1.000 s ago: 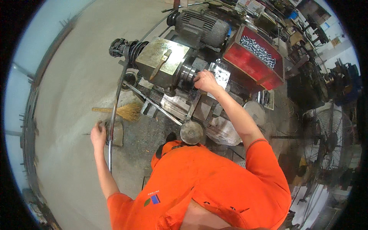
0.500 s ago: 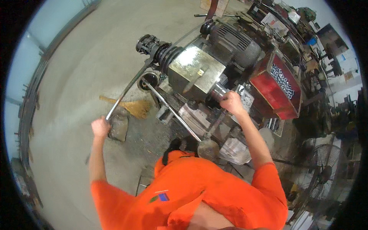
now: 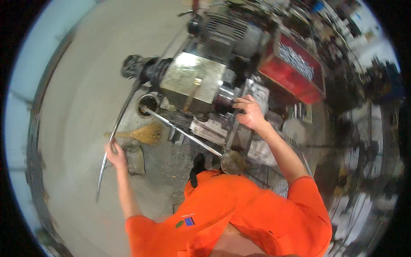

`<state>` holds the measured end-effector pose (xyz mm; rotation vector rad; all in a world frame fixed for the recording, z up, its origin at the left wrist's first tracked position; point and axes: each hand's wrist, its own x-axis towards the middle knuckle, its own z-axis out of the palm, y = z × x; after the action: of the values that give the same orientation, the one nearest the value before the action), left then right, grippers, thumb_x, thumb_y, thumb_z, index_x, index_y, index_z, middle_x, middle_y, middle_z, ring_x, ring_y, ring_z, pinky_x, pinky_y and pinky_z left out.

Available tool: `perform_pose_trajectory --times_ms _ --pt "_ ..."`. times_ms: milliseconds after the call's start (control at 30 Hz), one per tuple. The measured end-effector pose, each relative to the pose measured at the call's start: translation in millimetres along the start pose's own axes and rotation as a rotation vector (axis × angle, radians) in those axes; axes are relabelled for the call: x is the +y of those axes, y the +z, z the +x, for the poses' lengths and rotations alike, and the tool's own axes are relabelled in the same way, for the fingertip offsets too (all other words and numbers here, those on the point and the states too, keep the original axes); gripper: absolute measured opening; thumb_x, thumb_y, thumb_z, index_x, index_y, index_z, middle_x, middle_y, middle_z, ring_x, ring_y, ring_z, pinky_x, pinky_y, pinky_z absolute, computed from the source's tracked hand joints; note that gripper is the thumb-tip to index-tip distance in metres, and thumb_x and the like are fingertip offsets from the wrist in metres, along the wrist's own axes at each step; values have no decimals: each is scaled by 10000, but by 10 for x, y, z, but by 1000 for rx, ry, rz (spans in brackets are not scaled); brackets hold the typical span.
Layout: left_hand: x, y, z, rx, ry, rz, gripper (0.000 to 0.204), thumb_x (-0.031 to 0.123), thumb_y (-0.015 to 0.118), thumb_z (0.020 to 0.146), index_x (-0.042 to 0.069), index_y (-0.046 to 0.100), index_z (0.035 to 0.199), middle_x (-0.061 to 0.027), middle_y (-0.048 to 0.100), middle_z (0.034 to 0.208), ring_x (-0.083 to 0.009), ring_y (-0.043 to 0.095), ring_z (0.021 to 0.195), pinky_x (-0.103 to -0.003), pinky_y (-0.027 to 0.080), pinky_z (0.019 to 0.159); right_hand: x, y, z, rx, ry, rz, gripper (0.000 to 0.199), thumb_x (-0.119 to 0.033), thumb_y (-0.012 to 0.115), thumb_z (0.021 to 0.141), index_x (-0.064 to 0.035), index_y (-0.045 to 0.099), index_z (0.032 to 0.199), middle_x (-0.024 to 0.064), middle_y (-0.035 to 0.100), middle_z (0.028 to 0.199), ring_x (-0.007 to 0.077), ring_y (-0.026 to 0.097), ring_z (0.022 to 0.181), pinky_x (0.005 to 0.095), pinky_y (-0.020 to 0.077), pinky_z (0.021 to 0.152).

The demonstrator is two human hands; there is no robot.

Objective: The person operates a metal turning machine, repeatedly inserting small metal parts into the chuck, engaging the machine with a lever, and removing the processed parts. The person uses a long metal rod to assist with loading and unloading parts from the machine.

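Observation:
A long metal bar slants down and to the left from the machine's dark pulley end. My left hand is closed around this bar, and its shiny lower end sticks out below the hand. My right hand is open, fingers stretched toward the shiny round spindle end of the machine; whether the fingertips touch it I cannot tell. The spindle comes out of a box-shaped metal headstock. A second bright rod runs from a round cup toward my body.
A red box with many small metal parts stands beyond my right hand. An electric motor sits behind the headstock. On the floor at left lie a straw broom and a dustpan. Cluttered benches fill the right side.
My left hand has shifted up the bar, so more of its end shows below. My right hand has gone from closed at the spindle to spread fingers. The whole view has swung.

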<state>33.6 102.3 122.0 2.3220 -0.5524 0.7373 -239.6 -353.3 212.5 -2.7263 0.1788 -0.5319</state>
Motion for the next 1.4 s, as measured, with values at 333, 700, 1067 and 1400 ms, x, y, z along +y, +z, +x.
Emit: perform_pose_trajectory --times_ms 333,700,1067,1400 --pt "263 2129 -1199 -1292 497 464 222 296 548 778 180 648 939 -77 655 895 -274 632 803 -420 484 658 -93 -979 -1733 122 504 -80 334 -99 615 537 -37 654 862 125 609 1033 326 536 964 391 457 830" --pt "607 1307 -690 -1010 -25 175 311 243 619 799 73 593 1058 -117 646 806 -235 637 712 -340 495 610 1264 -1279 -4840 -241 1492 -435 548 -178 615 626 -73 532 1157 193 568 1115 350 552 1008 405 456 850" --pt "1778 1034 -515 -866 -885 -616 435 374 534 871 -34 506 1019 -125 608 693 -187 594 499 -263 468 427 942 -729 -5583 -209 1604 -508 378 -300 608 653 -67 581 949 174 625 870 349 607 831 459 478 737" --pt "1747 1387 -710 -610 -759 -644 225 182 531 800 -40 490 802 -137 582 632 -183 516 415 -279 411 387 -178 779 -5596 633 1577 703 242 -244 591 662 -25 586 763 113 538 583 294 534 540 403 422 493"
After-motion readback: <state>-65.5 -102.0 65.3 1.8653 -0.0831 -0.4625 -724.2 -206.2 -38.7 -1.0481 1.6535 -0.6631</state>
